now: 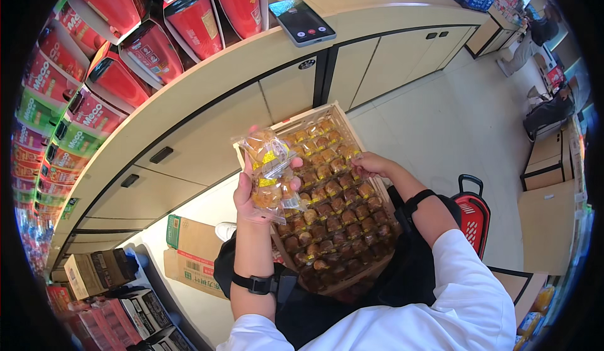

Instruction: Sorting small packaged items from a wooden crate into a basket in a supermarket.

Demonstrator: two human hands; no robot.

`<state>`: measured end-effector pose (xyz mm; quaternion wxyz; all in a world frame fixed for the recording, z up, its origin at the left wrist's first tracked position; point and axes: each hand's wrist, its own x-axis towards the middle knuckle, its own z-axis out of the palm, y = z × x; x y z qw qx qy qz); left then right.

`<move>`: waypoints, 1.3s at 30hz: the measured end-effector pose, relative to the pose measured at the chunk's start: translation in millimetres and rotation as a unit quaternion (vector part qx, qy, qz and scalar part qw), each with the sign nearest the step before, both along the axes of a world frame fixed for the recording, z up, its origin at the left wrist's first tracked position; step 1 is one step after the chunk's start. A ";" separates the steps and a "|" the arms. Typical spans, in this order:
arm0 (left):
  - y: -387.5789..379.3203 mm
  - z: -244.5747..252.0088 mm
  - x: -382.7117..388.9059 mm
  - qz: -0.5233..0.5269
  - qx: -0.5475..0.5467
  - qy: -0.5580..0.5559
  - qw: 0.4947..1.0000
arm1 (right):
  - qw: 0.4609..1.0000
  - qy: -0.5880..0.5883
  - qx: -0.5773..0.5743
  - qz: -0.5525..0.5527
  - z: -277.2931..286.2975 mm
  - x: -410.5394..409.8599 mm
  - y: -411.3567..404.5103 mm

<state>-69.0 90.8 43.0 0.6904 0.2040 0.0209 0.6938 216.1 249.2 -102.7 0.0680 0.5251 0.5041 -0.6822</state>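
Observation:
Clear plastic packets of small round baked buns (268, 155) with yellow labels lie stacked in my left hand (245, 197), its fingers curled round their sides. Before me on the floor stands a wooden crate (351, 131) filled with rows of similar wrapped buns (337, 204). My right hand (370, 163) is at the crate's right side, its fingertips pinching the edge of a wrapped bun packet (351, 154) in the upper right rows. The packets in my left hand are above the crate's left edge.
A smartphone (303, 20) lies on the curved counter (391, 13) beside stacked red drink cups (196, 23). Flattened cardboard (193, 256) and a black shelf of boxes (108, 271) are at the left. A red basket (472, 219) stands at the right. People (542, 35) are in the far background.

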 end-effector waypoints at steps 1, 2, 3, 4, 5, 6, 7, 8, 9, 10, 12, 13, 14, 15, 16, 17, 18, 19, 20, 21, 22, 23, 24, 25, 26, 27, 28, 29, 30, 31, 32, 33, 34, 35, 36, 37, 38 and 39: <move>-0.7 0.5 -1.0 0.001 -0.001 -0.001 1.000 | 1.000 -0.001 -0.001 0.001 -5.5 0.2 0.1; -1.2 1.3 -1.8 0.004 0.002 0.003 1.000 | 1.000 -0.009 0.002 0.004 -11.0 0.9 -0.1; -1.8 1.9 -3.3 0.007 0.004 0.007 1.000 | 1.000 -0.017 0.005 0.007 -13.9 0.1 -0.6; -1.7 1.8 -4.5 0.007 0.003 0.007 1.000 | 1.000 -0.018 0.004 0.007 -16.1 0.4 -0.3; -1.5 1.6 -5.6 0.010 0.001 0.005 1.000 | 0.988 -0.132 0.040 0.075 -17.8 1.1 1.0; -1.1 1.0 -6.9 0.013 -0.001 0.003 1.000 | 0.956 -0.244 0.076 0.142 -15.6 -1.4 1.9; -1.6 1.0 -8.2 0.013 -0.001 0.003 1.000 | 0.956 -0.244 0.076 0.143 -13.5 -4.9 2.9; -2.7 2.0 -9.7 0.016 -0.002 0.007 1.000 | 0.930 -0.268 0.181 0.176 -11.4 -8.9 4.4; -2.8 2.8 -9.8 0.018 -0.001 0.009 1.000 | 0.890 -0.290 0.285 0.205 -9.1 -10.7 6.6; -2.5 4.6 -10.1 0.019 0.000 0.008 1.000 | 0.889 -0.292 0.286 0.205 -6.5 -12.9 9.0; -1.9 7.2 -10.4 0.011 0.020 -0.007 1.000 | 0.866 -0.204 0.424 0.166 -3.7 -15.6 13.4; -2.2 6.2 -11.0 0.011 0.023 -0.009 1.000 | 0.865 -0.206 0.426 0.166 -4.8 -18.6 14.6; -3.4 5.3 -12.0 0.012 0.022 -0.004 1.000 | 0.843 -0.192 0.438 0.244 -6.8 -24.5 15.3; -4.4 5.7 -13.7 0.012 0.023 0.003 1.000 | 0.815 -0.177 0.449 0.320 -10.2 -29.9 17.8; -4.9 6.7 -15.3 0.020 0.015 0.012 1.000 | 0.811 -0.180 0.457 0.318 -21.3 -31.7 23.6; -6.3 7.1 -16.4 0.020 0.025 0.012 0.999 | 0.802 -0.198 0.420 0.376 -33.0 -35.2 26.1; -5.1 3.6 -15.2 0.032 0.005 0.014 0.999 | 0.790 -0.219 0.379 0.429 -49.1 -33.3 32.0; -4.7 4.7 -15.1 0.045 -0.013 0.018 0.999 | 0.786 -0.224 0.389 0.426 -62.2 -34.8 39.2; -0.8 5.1 -11.3 0.043 -0.018 0.010 0.999 | 0.769 -0.268 0.345 0.467 -74.2 -28.3 47.8; -1.8 5.2 -11.7 0.043 -0.011 0.010 0.999 | 0.749 -0.303 0.296 0.509 -74.3 -33.9 47.2; -1.5 6.3 -11.3 0.043 -0.016 0.006 0.999 | 0.747 -0.307 0.301 0.506 -72.8 -36.2 48.4; -0.2 7.1 -10.5 0.041 -0.020 0.002 0.999 | 0.745 -0.330 0.281 0.507 -70.9 -36.7 50.3; -5.1 8.1 -15.1 0.046 -0.025 0.008 0.999 | 0.740 -0.345 0.261 0.515 -64.8 -48.8 46.9; -9.9 7.9 -18.7 0.053 -0.024 0.011 0.998 | 0.738 -0.341 0.266 0.518 -53.3 -58.0 41.9; -13.2 6.8 -21.4 0.056 -0.030 0.014 0.998 | 0.741 -0.323 0.287 0.514 -35.6 -66.2 35.4; -13.7 8.2 -20.3 0.053 -0.032 0.015 0.998 | 0.745 -0.311 0.307 0.505 -22.6 -67.2 33.6; -11.6 10.5 -17.5 0.046 -0.027 0.011 0.999 | 0.744 -0.315 0.310 0.501 -26.3 -61.0 32.4; -10.2 10.3 -15.1 0.043 -0.021 0.010 0.999 | 0.729 -0.315 0.392 0.465 -32.3 -54.7 23.5; -7.7 8.9 -13.8 0.041 -0.024 0.017 0.999 | 0.707 -0.312 0.471 0.425 -39.0 -50.7 17.6; -6.6 7.5 -13.9 0.041 -0.030 0.024 0.998 | 0.705 -0.312 0.476 0.423 -41.2 -52.4 9.5; -6.5 7.7 -13.7 0.042 -0.031 0.031 0.998 | 0.686 -0.340 0.473 0.437 -44.0 -55.3 1.4; -6.5 8.9 -13.0 0.041 -0.027 0.032 0.998 | 0.667 -0.368 0.467 0.449 -44.4 -57.8 -2.6; -5.9 10.1 -12.5 0.042 -0.027 0.035 0.998 | 0.680 -0.385 0.379 0.495 -45.9 -65.4 4.8; -4.4 11.2 -12.2 0.042 -0.027 0.038 0.998 | 0.680 -0.387 0.382 0.492 -44.6 -62.9 6.9; -4.6 11.8 -14.4 0.043 -0.021 0.037 0.998 | 0.665 -0.372 0.414 0.497 -41.6 -62.8 4.4; -6.8 11.8 -15.3 0.044 -0.020 0.038 0.998 | 0.649 -0.358 0.447 0.501 -37.8 -62.9 2.6; -10.4 11.2 -15.1 0.046 -0.027 0.029 0.998 | 0.649 -0.357 0.448 0.501 -35.9 -61.9 2.1; -9.5 11.4 -14.4 0.046 -0.027 0.019 0.998 | 0.669 -0.329 0.416 0.521 -31.5 -58.3 7.8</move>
